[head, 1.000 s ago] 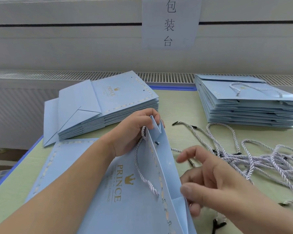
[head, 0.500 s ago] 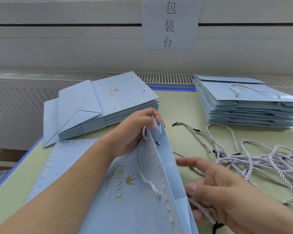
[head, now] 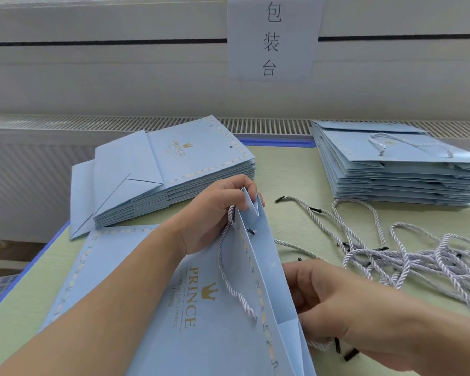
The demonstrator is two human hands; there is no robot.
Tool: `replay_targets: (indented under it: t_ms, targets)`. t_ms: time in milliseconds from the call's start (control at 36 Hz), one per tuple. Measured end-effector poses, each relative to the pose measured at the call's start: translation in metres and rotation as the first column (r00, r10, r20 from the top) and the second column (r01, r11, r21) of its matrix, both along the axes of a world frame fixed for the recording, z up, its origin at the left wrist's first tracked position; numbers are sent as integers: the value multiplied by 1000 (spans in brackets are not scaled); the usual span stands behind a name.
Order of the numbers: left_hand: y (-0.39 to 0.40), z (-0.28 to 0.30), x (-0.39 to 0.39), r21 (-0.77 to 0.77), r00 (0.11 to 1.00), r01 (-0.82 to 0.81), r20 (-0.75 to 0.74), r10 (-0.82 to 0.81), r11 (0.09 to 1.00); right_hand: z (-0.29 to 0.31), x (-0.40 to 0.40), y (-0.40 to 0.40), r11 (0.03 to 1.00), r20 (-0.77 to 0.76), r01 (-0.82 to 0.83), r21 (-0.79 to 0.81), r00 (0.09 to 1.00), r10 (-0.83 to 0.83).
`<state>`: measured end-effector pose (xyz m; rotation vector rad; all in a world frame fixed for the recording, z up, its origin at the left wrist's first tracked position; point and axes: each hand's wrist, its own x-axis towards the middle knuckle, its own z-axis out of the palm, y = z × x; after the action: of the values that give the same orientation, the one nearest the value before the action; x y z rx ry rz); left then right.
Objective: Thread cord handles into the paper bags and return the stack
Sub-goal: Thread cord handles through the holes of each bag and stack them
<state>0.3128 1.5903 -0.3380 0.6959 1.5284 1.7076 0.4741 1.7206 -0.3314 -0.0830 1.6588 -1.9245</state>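
Observation:
A light blue paper bag (head: 215, 321) printed "PRINCE" stands on edge in front of me, with one white twisted cord handle (head: 228, 270) threaded through its near face. My left hand (head: 217, 210) pinches the bag's top corner at the gusset. My right hand (head: 334, 308) is low behind the bag's open mouth, fingers curled around a loose white cord (head: 320, 344) with black tips. A pile of loose cords (head: 407, 256) lies on the table to the right.
A stack of flat bags without handles (head: 174, 172) lies at the back left. A stack of bags with handles (head: 396, 169) sits at the back right. Another flat bag (head: 103, 256) lies under my left arm. The green table (head: 285, 175) has a blue edge; a paper sign (head: 272, 36) hangs behind.
My right hand moved down and toward the bag, closing its fingers on a loose cord. My left hand kept its hold on the bag's top corner.

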Motion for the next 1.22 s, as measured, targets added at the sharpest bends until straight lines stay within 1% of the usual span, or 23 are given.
replay_targets:
  t_ms: [139,250,306,361,417,472,500,583,667,722,750,833,972,1056,1167,1222]
  targets:
    - [1,-1,0,-1,1000,-3,-11,3,1000,-11,0,-1,992,-31,128,14,991,-128]
    - [1,-2,-1,2,1000,-3,-8,3,1000,-12,8,-5,961,-67,277,-15,958,-278]
    - [1,-1,-1,4,1000,-4,0,4,1000,-8,14,-6,937,-108,344,-57,931,-348]
    - [1,-1,-1,7,1000,-9,3,9,1000,-1,18,-9,932,-207,358,-57,909,-362]
    - [1,-1,-1,3,1000,-10,-1,10,1000,6,21,-10,937,-311,348,-35,887,-342]
    - [1,-1,-1,-2,1000,-4,-4,4,1000,9,22,-11,944,-347,330,-19,883,-316]
    - [1,-1,0,-4,1000,-4,-5,4,1000,9,22,-11,947,-368,320,17,883,-292]
    - [2,-1,1,-14,1000,-2,-17,2,1000,8,18,-10,944,-387,266,196,906,-174]
    - [3,-2,2,-29,999,0,-44,-2,1000,5,12,-6,928,-348,140,345,937,-11]
    - [3,-2,3,-38,998,4,-61,-7,999,4,10,-5,889,-359,94,448,930,82]
    - [4,-3,3,-43,998,8,-67,-11,999,2,9,-4,871,-362,91,483,926,104]
    - [4,-2,4,-46,998,17,-66,-20,999,-1,7,-3,844,-369,93,529,920,130]
    - [2,-1,5,-34,998,19,-67,-21,999,-6,6,-2,837,-377,114,535,919,117]
    - [0,-1,4,-26,998,9,-60,-10,1000,-5,7,-2,838,-423,183,515,904,62]
    - [0,0,3,-16,999,4,-52,-5,1000,-1,9,-5,807,-501,299,509,866,-5]
    - [1,0,3,-17,998,5,-56,-6,1000,-2,11,-6,775,-556,354,523,831,-5]
